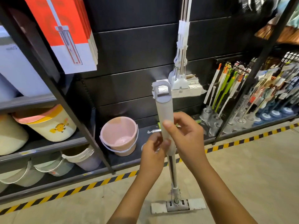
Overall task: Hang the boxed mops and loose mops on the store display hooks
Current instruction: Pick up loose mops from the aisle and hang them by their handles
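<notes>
1. Notes boxes hung upper left, faces flush.
2. Finds left hand wrapped round mop shaft, steadying it upright, head on floor.
3. Finds right hand pinching higher up, likely to aim loop hookward.
4. Sees hung mops just right; judges bare panel leftward open for lifting.

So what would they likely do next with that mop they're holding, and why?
Probably lift the mop toward the hanging mops: left hand and right hand grip its handle, its head sits on the floor, its loop unhooked.
</notes>
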Available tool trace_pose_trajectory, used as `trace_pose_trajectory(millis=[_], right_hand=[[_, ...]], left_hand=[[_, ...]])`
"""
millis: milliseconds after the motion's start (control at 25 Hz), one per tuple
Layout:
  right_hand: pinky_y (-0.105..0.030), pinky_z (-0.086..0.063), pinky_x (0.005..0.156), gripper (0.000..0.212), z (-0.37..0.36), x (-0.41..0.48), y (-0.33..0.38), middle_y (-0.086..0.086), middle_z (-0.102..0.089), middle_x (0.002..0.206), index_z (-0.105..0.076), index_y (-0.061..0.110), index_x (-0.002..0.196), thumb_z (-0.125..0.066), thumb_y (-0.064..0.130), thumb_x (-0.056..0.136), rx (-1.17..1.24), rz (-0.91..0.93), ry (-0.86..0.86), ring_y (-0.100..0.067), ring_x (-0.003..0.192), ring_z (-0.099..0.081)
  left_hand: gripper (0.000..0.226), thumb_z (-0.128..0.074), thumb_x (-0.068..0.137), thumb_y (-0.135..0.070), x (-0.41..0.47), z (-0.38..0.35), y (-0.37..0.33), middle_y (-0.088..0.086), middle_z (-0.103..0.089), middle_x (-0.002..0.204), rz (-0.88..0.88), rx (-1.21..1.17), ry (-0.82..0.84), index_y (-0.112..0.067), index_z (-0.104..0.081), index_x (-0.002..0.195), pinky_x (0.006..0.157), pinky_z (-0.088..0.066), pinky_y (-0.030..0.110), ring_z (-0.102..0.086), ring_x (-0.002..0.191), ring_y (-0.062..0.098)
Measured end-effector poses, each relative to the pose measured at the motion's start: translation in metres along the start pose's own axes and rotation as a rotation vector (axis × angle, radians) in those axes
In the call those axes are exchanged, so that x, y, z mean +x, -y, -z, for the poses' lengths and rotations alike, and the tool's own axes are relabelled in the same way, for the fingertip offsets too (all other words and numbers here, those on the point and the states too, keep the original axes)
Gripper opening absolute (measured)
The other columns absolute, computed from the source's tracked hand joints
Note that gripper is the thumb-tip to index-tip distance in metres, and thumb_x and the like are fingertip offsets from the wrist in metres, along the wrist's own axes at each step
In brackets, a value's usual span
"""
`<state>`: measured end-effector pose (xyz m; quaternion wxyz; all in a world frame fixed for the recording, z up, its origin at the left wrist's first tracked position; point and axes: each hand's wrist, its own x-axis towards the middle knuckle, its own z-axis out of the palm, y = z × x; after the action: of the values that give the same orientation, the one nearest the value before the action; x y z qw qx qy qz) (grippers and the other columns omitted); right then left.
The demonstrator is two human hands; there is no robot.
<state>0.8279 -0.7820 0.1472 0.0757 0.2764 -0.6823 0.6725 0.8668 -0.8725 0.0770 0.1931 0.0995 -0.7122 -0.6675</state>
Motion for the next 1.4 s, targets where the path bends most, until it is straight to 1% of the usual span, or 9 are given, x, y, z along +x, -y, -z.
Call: trace_pose_trajectory(millis=[280, 400, 600, 760, 920, 1080, 1240, 1320, 1400], right_hand=[[-0.009, -0.046, 0.064, 0.015, -0.004, 0.102, -0.025, 0.010, -0.064, 0.078, -0.065, 0.012, 0.088, -0.061, 0.026, 0.084, 0.074, 0.004, -0.073, 0.004, 0.073, -0.060], [-0.014, -0.048, 0.064, 0.017, -0.012, 0.152, -0.031, 0.011, -0.062, 0.074, -0.065, 0.012, 0.085, -0.062, 0.029, 0.086, 0.071, -0.005, -0.109, 0.001, 0.072, -0.058], [-0.017, -0.048, 0.065, 0.031, -0.031, 0.229, -0.033, 0.003, -0.063, 0.075, -0.067, 0.005, 0.088, -0.058, 0.035, 0.083, 0.086, 0.025, -0.155, -0.008, 0.072, -0.060], [-0.029, -0.048, 0.066, 0.041, -0.052, 0.280, -0.041, -0.016, -0.063, 0.079, -0.066, 0.000, 0.090, -0.060, 0.040, 0.081, 0.094, 0.058, -0.236, -0.027, 0.073, -0.058], [-0.030, -0.048, 0.065, 0.045, -0.066, 0.324, -0.042, -0.011, -0.059, 0.074, -0.066, -0.003, 0.085, -0.061, 0.041, 0.079, 0.130, 0.109, -0.326, -0.019, 0.071, -0.055], [-0.026, -0.049, 0.063, 0.037, -0.065, 0.380, -0.024, 0.003, -0.057, 0.066, -0.066, 0.003, 0.078, -0.065, 0.039, 0.086, 0.131, 0.188, -0.378, -0.010, 0.068, -0.056], [-0.013, -0.048, 0.060, 0.029, -0.055, 0.444, -0.003, 0.014, -0.056, 0.059, -0.062, 0.015, 0.068, -0.063, 0.034, 0.090, 0.149, 0.294, -0.344, 0.002, 0.063, -0.057], [-0.012, -0.047, 0.058, 0.031, -0.046, 0.476, 0.005, 0.014, -0.055, 0.056, -0.060, 0.016, 0.065, -0.063, 0.034, 0.090, 0.152, 0.325, -0.313, 0.002, 0.060, -0.056], [-0.015, -0.048, 0.059, 0.033, -0.034, 0.508, 0.014, 0.012, -0.056, 0.057, -0.060, 0.014, 0.066, -0.063, 0.036, 0.089, 0.156, 0.339, -0.282, -0.002, 0.061, -0.058]], left_hand=[[0.004, -0.058, 0.083, -0.044, 0.104, -0.012, -0.025, -0.012, -0.067, 0.079, -0.108, -0.034, 0.046, -0.044, -0.063, 0.084, 0.068, -0.053, 0.023, -0.063, 0.076, 0.002], [0.024, -0.058, 0.075, -0.058, 0.156, -0.008, -0.035, -0.009, -0.067, 0.075, -0.145, -0.042, 0.070, -0.035, -0.061, 0.083, 0.063, -0.052, 0.026, -0.062, 0.071, 0.007], [0.022, -0.060, 0.089, -0.051, 0.238, 0.011, -0.052, -0.012, -0.064, 0.070, -0.214, -0.013, 0.147, -0.029, -0.060, 0.085, 0.058, -0.044, 0.014, -0.057, 0.063, 0.000], [0.017, -0.059, 0.092, -0.037, 0.300, 0.033, -0.062, -0.006, -0.066, 0.072, -0.236, 0.012, 0.232, -0.022, -0.063, 0.088, 0.061, -0.047, 0.016, -0.060, 0.066, 0.002], [0.017, -0.057, 0.095, -0.035, 0.350, 0.045, -0.082, -0.017, -0.062, 0.062, -0.314, 0.088, 0.308, -0.025, -0.060, 0.082, 0.056, -0.042, 0.012, -0.054, 0.056, -0.003], [0.030, -0.052, 0.091, -0.057, 0.394, 0.047, -0.130, -0.013, -0.058, 0.063, -0.422, 0.157, 0.300, -0.032, -0.059, 0.076, 0.059, -0.050, 0.037, -0.054, 0.059, 0.005], [0.035, -0.051, 0.088, -0.062, 0.439, 0.037, -0.177, 0.005, -0.068, 0.082, -0.495, 0.127, 0.275, -0.029, -0.064, 0.082, 0.075, -0.055, 0.058, -0.068, 0.082, 0.029], [0.041, -0.053, 0.086, -0.061, 0.462, 0.027, -0.195, 0.010, -0.069, 0.087, -0.519, 0.078, 0.259, -0.022, -0.066, 0.087, 0.077, -0.056, 0.058, -0.068, 0.086, 0.034], [0.044, -0.054, 0.081, -0.058, 0.487, 0.014, -0.211, 0.008, -0.071, 0.089, -0.517, 0.017, 0.265, -0.017, -0.067, 0.092, 0.074, -0.061, 0.046, -0.071, 0.084, 0.028]])
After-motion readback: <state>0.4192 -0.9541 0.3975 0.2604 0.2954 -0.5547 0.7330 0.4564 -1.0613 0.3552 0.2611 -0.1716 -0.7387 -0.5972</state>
